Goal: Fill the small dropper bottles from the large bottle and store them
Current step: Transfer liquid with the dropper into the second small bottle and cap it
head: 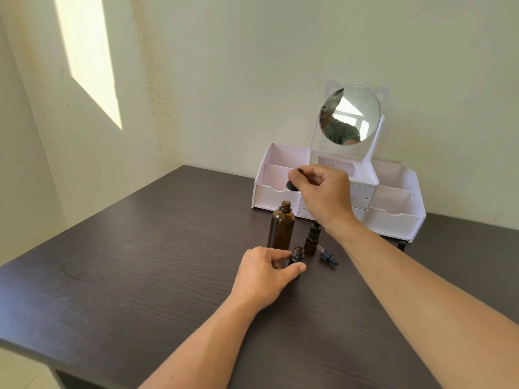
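Lg bottle [281, 229] btwn organizer [393, 220] behind & sm bottle [297, 255] in front, all on table [140, 262]

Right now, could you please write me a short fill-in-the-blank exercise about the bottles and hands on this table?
1. The left hand grips the open small bottle, which stands on the ____.
2. The right hand holds a dropper above the ____ bottle.
3. A second dropper ____ on the table.

Missing words: table; large; lies

Dark wood-grain table [140, 262] w/ large amber bottle [281, 228], two small bottles [298, 255] [312, 240], loose dropper [327, 256], white organizer [393, 220].
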